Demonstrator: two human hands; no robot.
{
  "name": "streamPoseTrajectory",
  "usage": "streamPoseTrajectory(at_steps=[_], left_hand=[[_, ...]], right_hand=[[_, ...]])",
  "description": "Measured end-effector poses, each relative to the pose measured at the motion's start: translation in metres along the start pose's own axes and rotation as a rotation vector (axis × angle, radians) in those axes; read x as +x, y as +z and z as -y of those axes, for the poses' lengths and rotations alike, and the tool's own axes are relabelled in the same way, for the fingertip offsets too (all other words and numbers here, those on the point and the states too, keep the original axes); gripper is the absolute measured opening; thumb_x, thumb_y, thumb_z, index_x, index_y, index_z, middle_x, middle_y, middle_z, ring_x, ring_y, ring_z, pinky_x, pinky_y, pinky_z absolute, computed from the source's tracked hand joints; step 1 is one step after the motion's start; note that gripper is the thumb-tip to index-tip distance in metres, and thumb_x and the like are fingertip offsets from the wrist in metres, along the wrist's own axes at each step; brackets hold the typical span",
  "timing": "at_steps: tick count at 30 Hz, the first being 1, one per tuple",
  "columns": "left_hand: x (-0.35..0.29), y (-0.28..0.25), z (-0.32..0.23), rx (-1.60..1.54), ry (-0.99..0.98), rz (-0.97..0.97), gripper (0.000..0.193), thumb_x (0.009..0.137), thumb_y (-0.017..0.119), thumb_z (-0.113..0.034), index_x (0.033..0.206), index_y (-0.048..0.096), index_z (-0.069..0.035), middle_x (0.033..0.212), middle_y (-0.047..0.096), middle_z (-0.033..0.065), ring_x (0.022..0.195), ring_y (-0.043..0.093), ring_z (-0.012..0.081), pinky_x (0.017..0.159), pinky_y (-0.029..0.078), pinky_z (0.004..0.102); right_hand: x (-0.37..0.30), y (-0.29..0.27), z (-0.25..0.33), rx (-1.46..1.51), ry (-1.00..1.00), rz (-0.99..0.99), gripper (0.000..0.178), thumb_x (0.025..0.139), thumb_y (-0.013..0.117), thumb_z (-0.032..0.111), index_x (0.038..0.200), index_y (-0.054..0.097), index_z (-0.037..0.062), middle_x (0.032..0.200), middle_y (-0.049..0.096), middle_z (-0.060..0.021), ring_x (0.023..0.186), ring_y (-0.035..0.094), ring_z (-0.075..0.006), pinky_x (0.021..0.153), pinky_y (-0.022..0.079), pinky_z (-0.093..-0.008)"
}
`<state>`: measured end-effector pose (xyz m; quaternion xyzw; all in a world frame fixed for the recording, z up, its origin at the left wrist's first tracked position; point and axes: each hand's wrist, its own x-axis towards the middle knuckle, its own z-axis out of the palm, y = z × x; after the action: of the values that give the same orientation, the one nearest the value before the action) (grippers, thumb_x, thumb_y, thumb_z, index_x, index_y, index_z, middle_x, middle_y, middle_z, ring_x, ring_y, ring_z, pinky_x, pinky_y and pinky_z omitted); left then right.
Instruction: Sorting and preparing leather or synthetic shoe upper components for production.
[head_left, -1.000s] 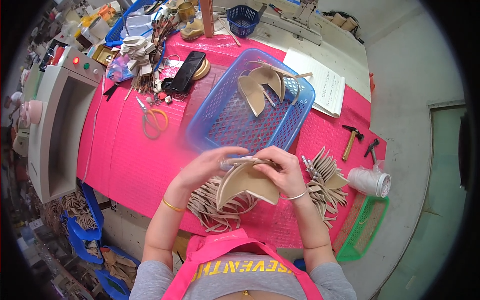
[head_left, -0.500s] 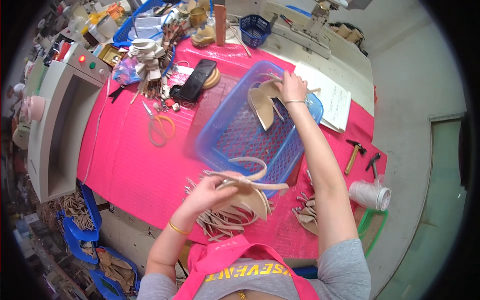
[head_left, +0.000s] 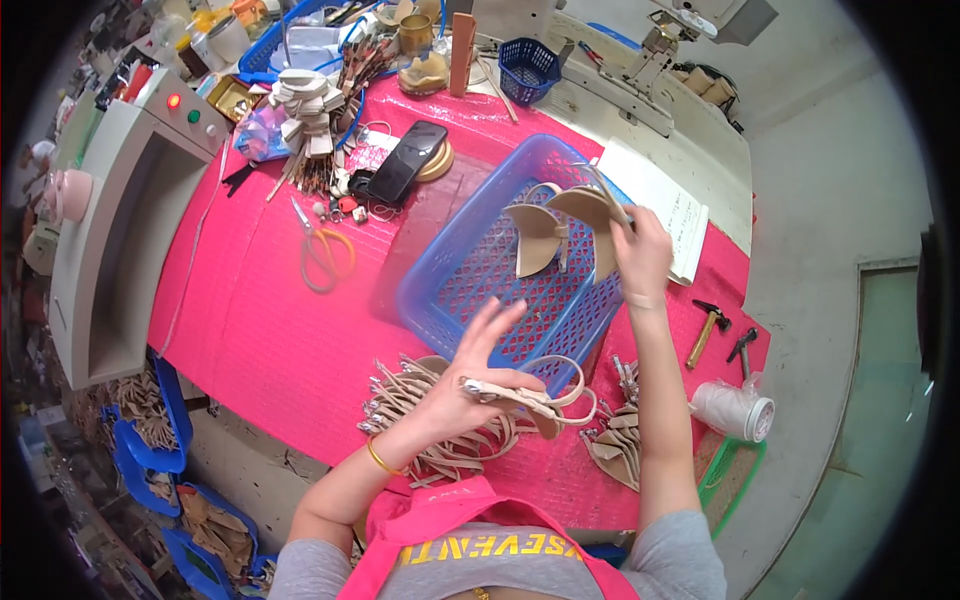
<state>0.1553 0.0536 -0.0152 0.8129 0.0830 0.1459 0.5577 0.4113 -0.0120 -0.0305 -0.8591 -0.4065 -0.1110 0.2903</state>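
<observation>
- Gripped by right hand, fingers closed on its edge: beige panel, right of upper centre, at right side of perforated blue plastic basket. Smooth, matte, curved outline, thin strap at top.
- Just left, within basket: second beige panel, rounded, strap curling off.
- At left hand, lower centre: strapped piece, strap looped, silvery bits at end. Fingers spread; cannot tell if pinched by thumb.
- Lower centre: tangled strap pile, silvery ends.
- Underneath: glossy, creased pink sheet.
</observation>
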Motion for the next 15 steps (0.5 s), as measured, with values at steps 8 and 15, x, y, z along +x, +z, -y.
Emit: streamPoseTrajectory(at_steps=[8, 15], left_hand=[[-0.021, -0.002, 0.024, -0.189, -0.051, 0.009, 0.026, 0.064, 0.066, -0.009, 0.089, 0.065, -0.015, 0.11, 0.05, 0.0112, 0.104, 0.047, 0.0316, 0.089, 0.036, 0.0409], [-0.057, -0.013, -0.003, 0.098, -0.096, 0.156, 0.024, 0.063, 0.062, -0.002, 0.086, 0.061, -0.008, 0.087, 0.058, 0.0091, 0.082, 0.056, 0.0261, 0.068, 0.046, 0.0341]], right_hand=[[-0.088, -0.066, 0.075, 0.636, -0.099, 0.864, 0.028, 0.068, 0.066, 0.012, 0.095, 0.06, 0.0042, 0.067, 0.055, -0.0085, 0.06, 0.055, -0.0164, 0.054, 0.043, -0.028], [0.005, 0.073, 0.016, -0.083, -0.214, 0.217, 0.033, 0.064, 0.063, 0.012, 0.097, 0.057, 0.0082, 0.095, 0.055, -0.0088, 0.088, 0.051, -0.0278, 0.076, 0.042, -0.0358]])
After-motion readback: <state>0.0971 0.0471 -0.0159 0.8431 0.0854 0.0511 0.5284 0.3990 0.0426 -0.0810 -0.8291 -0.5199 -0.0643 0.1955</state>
